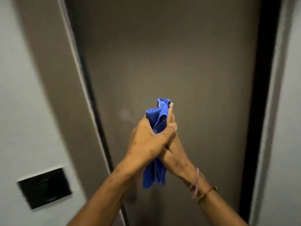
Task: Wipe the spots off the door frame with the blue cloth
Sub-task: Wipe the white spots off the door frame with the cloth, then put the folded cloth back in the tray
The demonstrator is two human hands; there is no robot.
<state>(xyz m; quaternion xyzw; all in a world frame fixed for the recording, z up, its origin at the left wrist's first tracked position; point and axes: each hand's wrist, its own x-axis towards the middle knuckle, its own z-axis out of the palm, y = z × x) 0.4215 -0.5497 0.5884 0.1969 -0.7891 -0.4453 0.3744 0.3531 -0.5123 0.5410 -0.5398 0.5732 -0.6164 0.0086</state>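
The blue cloth [158,116] is bunched up between both of my hands, held in front of the brown door [171,54]. My left hand [146,141] wraps around it from the left, my right hand [175,149] presses against it from the right. One end of the cloth sticks up above my fingers and the other end hangs below my wrists. The brown door frame [53,79] runs down the left side, apart from my hands. A faint pale smudge [124,114] shows on the door just left of the cloth. The picture is blurred.
A black switch plate [44,188] sits on the white wall at lower left. A dark frame strip [260,95] and a pale wall edge [276,111] run down the right side. Thread bands [203,191] circle my right wrist.
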